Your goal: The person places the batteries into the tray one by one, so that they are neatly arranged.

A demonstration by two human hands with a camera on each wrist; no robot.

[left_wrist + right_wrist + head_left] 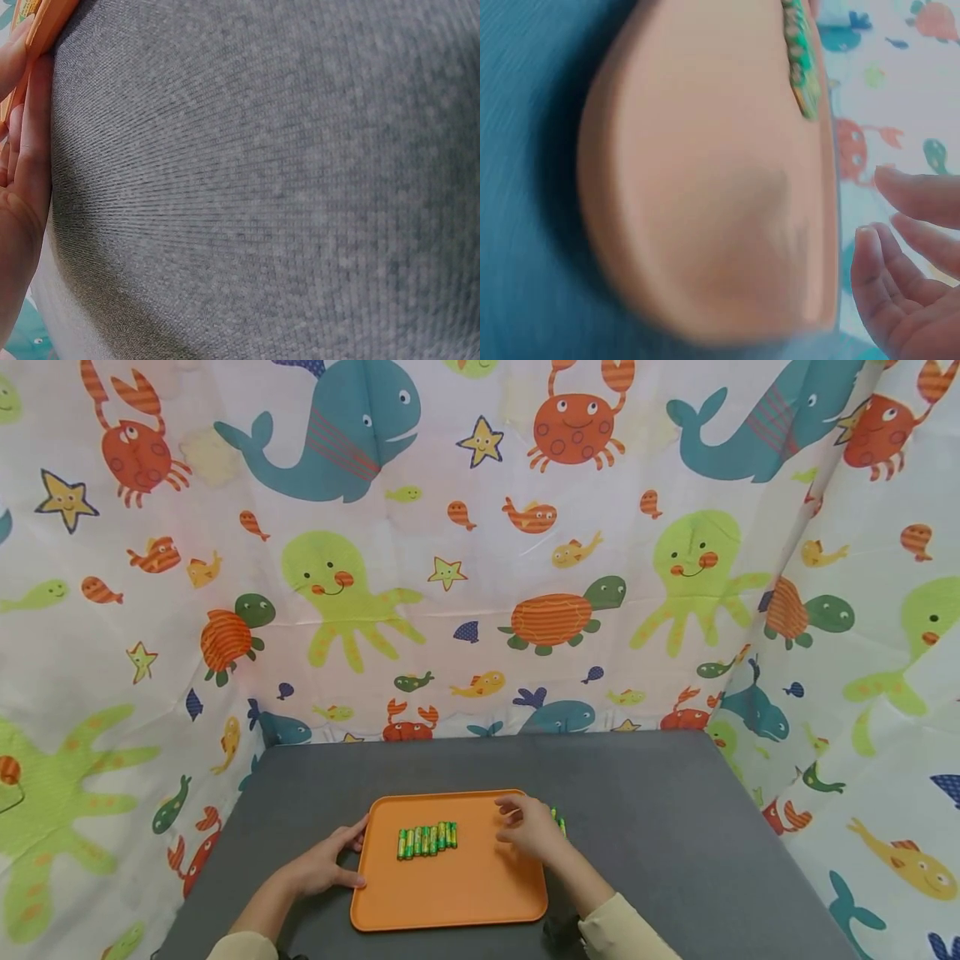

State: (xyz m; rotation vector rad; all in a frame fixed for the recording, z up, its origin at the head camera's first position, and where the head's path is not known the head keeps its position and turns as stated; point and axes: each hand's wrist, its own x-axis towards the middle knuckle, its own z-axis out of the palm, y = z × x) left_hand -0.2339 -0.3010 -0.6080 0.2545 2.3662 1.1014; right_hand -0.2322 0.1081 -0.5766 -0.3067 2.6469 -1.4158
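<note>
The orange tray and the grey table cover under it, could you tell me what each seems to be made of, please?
The tray looks like moulded plastic with a smooth matte finish, one even orange, rounded corners and a raised rim. The table cover seems to be woven or knitted grey cloth: the left wrist view shows fine thread ribs.

An orange tray (450, 893) sits on a dark grey table (660, 843). The batteries (426, 840) in a row are green with yellow bands. Behind, a white curtain (480, 568) shows teal whales, orange crabs, lime octopuses, yellow starfish.
</note>
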